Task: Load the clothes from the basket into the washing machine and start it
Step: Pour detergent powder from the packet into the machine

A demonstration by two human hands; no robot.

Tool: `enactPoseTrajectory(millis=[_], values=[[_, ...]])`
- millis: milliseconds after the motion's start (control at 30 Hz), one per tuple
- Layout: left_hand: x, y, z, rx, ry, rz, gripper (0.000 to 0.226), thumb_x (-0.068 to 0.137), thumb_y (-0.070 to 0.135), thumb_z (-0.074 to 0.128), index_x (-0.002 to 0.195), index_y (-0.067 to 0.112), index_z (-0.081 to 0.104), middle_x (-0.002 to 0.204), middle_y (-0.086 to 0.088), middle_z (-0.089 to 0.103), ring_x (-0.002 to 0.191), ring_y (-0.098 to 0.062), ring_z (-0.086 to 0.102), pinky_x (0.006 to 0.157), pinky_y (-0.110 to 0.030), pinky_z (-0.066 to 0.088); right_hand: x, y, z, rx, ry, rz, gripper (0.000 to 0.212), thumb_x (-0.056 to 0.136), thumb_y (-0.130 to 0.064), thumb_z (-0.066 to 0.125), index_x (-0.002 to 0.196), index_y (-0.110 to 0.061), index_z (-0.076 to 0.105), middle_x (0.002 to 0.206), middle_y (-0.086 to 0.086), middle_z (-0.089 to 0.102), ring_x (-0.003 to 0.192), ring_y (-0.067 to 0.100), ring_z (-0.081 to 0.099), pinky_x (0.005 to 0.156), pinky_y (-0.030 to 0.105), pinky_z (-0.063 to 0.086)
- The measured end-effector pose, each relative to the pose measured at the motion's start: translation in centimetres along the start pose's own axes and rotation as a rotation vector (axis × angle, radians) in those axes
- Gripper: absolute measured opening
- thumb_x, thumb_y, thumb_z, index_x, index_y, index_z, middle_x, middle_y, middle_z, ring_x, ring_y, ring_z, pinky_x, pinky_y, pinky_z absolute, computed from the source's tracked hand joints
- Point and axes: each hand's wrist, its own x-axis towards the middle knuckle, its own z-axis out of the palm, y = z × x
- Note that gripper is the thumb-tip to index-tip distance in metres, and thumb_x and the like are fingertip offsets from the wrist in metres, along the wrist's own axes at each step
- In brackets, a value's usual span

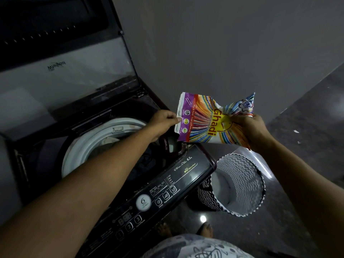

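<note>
A colourful detergent packet (206,121) hangs above the right rear corner of the top-loading washing machine (186,175). My left hand (162,122) pinches its torn open edge. My right hand (249,130) grips the packet's bunched other end. The packet's mouth points down toward the open detergent tray (174,146). The lid (61,71) stands raised. Clothes (111,143) lie in the white-rimmed drum (80,155), partly hidden by my left forearm. The zigzag-patterned laundry basket (240,185) stands on the floor to the right of the machine, with nothing visible inside it.
The dark control panel (149,200) with buttons and a round dial runs along the machine's front. A grey wall (223,43) rises behind. The glossy dark floor (307,127) extends right. My bare feet (204,229) stand in front of the basket.
</note>
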Motion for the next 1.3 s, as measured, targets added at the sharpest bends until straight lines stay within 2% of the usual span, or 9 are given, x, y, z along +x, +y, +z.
enactPoseTrajectory(millis=[100, 233, 433, 600, 833, 967, 1067, 1200, 1300], values=[[0.0, -0.1, 0.1, -0.004, 0.0, -0.001, 0.018, 0.095, 0.022, 0.068, 0.101, 0.006, 0.072, 0.094, 0.005, 0.074, 0.078, 0.003, 0.067, 0.059, -0.008, 0.047, 0.2, 0.2, -0.1, -0.01, -0.009, 0.0, 0.014, 0.091, -0.004, 0.066, 0.098, -0.016, 0.069, 0.093, 0.007, 0.075, 0.069, 0.017, 0.076, 0.056, 0.028, 0.06], [-0.1, -0.3, 0.0, -0.027, 0.002, -0.005, 0.016, 0.095, 0.021, 0.069, 0.103, 0.008, 0.073, 0.096, 0.004, 0.074, 0.084, -0.001, 0.068, 0.067, -0.014, 0.049, 0.6, 0.3, -0.2, -0.009, -0.009, -0.007, 0.019, 0.088, -0.002, 0.066, 0.104, -0.012, 0.07, 0.096, 0.01, 0.076, 0.074, 0.021, 0.076, 0.062, 0.031, 0.062], [-0.2, -0.3, 0.0, -0.032, 0.0, -0.001, 0.008, 0.094, 0.021, 0.069, 0.096, 0.014, 0.072, 0.096, 0.006, 0.074, 0.083, 0.001, 0.068, 0.065, -0.01, 0.049, 1.0, 0.3, -0.3, -0.036, -0.019, -0.011, 0.023, 0.089, -0.004, 0.066, 0.111, -0.009, 0.069, 0.098, 0.01, 0.076, 0.077, 0.022, 0.076, 0.065, 0.032, 0.062], [-0.3, -0.3, -0.1, -0.034, 0.008, -0.001, 0.016, 0.094, 0.02, 0.069, 0.102, 0.007, 0.073, 0.1, 0.002, 0.075, 0.086, -0.003, 0.069, 0.067, -0.013, 0.049, 1.2, 0.5, -0.3, -0.059, -0.025, -0.016, 0.024, 0.089, -0.005, 0.066, 0.112, -0.01, 0.069, 0.1, 0.01, 0.076, 0.081, 0.024, 0.076, 0.071, 0.036, 0.063], [-0.3, -0.6, -0.2, -0.033, 0.008, -0.007, 0.017, 0.094, 0.022, 0.069, 0.103, 0.008, 0.073, 0.103, 0.002, 0.076, 0.093, -0.006, 0.07, 0.072, -0.017, 0.05, 1.0, 0.1, -0.1, -0.052, -0.036, 0.003, 0.017, 0.089, -0.006, 0.067, 0.103, -0.015, 0.069, 0.099, 0.009, 0.075, 0.082, 0.025, 0.076, 0.07, 0.037, 0.062], [-0.2, -0.5, -0.3, -0.036, 0.018, -0.003, 0.017, 0.094, 0.022, 0.069, 0.102, 0.008, 0.073, 0.103, 0.001, 0.076, 0.093, -0.007, 0.071, 0.073, -0.019, 0.051, 0.9, -0.2, 0.3, -0.062, -0.028, -0.014, 0.014, 0.091, -0.006, 0.065, 0.1, -0.016, 0.068, 0.097, 0.007, 0.074, 0.079, 0.022, 0.075, 0.064, 0.032, 0.061], [-0.2, -0.4, -0.6, -0.038, 0.033, -0.002, 0.013, 0.094, 0.022, 0.069, 0.1, 0.011, 0.074, 0.101, 0.002, 0.076, 0.09, -0.005, 0.07, 0.073, -0.018, 0.051, 0.9, -0.5, 0.6, -0.063, -0.026, -0.013, 0.013, 0.09, -0.006, 0.066, 0.098, -0.017, 0.068, 0.097, 0.008, 0.074, 0.08, 0.023, 0.074, 0.066, 0.034, 0.061], [-0.3, -0.1, -0.8, -0.034, 0.052, 0.006, 0.014, 0.094, 0.022, 0.069, 0.1, 0.01, 0.074, 0.1, 0.003, 0.075, 0.088, -0.003, 0.069, 0.072, -0.017, 0.05, 0.7, -0.8, 1.3, -0.05, -0.024, -0.019, 0.014, 0.091, -0.005, 0.065, 0.091, -0.019, 0.067, 0.092, 0.006, 0.073, 0.075, 0.021, 0.073, 0.06, 0.031, 0.062], [-0.4, 0.0, -0.9, -0.026, 0.056, 0.008, 0.013, 0.094, 0.022, 0.068, 0.099, 0.011, 0.074, 0.098, 0.005, 0.075, 0.087, -0.001, 0.068, 0.071, -0.016, 0.049, 0.8, -0.8, 1.6, -0.054, 0.001, -0.042, 0.015, 0.09, -0.005, 0.066, 0.092, -0.02, 0.069, 0.095, 0.007, 0.074, 0.078, 0.023, 0.073, 0.064, 0.033, 0.061]])
